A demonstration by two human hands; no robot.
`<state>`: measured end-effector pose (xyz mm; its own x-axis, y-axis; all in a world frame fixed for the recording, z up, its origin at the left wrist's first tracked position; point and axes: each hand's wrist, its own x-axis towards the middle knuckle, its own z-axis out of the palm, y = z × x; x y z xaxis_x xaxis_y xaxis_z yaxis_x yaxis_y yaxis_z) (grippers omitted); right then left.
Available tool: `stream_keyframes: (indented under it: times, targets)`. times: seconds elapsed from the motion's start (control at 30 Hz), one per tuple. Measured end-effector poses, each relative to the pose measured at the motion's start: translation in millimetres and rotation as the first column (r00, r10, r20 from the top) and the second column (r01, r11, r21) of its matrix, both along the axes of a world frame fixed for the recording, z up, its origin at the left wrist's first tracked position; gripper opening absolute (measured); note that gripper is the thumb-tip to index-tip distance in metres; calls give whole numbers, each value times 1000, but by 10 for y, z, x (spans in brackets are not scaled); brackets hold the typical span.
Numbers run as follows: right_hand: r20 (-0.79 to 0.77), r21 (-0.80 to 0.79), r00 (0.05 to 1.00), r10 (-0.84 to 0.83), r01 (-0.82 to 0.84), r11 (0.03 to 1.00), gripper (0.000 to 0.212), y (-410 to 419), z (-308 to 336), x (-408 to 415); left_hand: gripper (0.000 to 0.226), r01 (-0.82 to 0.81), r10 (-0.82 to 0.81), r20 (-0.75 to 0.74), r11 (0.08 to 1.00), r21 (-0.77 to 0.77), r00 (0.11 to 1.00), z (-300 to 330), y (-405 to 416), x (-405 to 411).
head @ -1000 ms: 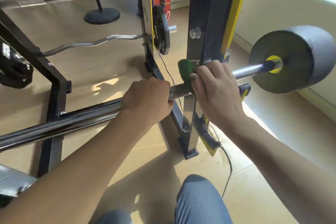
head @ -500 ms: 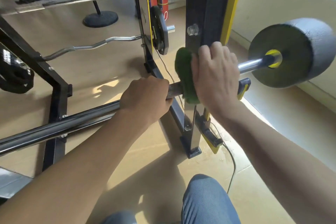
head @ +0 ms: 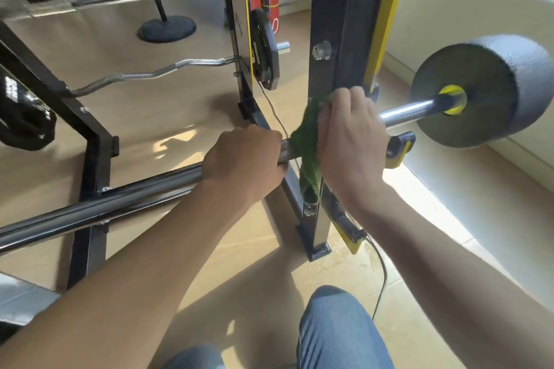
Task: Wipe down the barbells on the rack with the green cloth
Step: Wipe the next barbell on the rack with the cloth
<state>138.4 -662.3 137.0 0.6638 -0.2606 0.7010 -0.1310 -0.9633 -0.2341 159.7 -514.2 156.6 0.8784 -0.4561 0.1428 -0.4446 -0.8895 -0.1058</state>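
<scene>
While the left hand (head: 244, 156) stays clamped on the barbell (head: 120, 207), the right hand (head: 349, 141), fingers curled round the green cloth (head: 307, 153), has rolled it over the bar beside the rack upright (head: 335, 24), so wiping continues there.
</scene>
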Motion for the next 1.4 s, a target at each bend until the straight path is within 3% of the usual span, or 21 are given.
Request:
stream_keyframes:
  times: [0.1,0.23,0.57,0.7,0.83,0.97,1.1,1.23,1.3,1.4]
  targets:
    - [-53,45,992,118,-116,992,27,67,-46,-72,31,16,-16,4,1000,6,1000,6,-9,-12]
    - [-142,-124,932,334,-352,928,36,-134,-35,-255,31,-4,3,-21,1000,-10,1000,20,-8,-7]
    - [-407,-401,830,381,-537,742,39,-327,90,-215,25,5,-5,-15,999,-38,1000,17,6,-11]
    - [-463,-498,866,190,-431,752,25,-464,294,-81,24,11,-10,6,999,-53,1000,-12,17,-1]
    - [-417,-525,908,41,-277,805,22,-555,369,-109,29,15,-14,22,999,-29,1000,-20,8,4]
    - [-311,-318,939,147,-249,915,12,-261,226,-26,29,-7,7,3,1000,-26,1000,-1,-10,-18]
    - [-292,-248,934,205,-281,927,18,-81,176,-49,27,-33,33,12,999,-4,999,-1,-25,-28]
    - [-295,-297,907,299,-385,874,17,27,151,-41,18,-86,86,-23,996,-13,996,15,-30,-32]
    - [-284,-396,923,258,-359,845,19,-94,186,4,19,-51,51,-14,999,-12,999,2,-11,-23]
    - [-267,-412,948,172,-274,869,22,-237,238,1,21,-40,39,-19,998,-56,999,-2,16,-12]
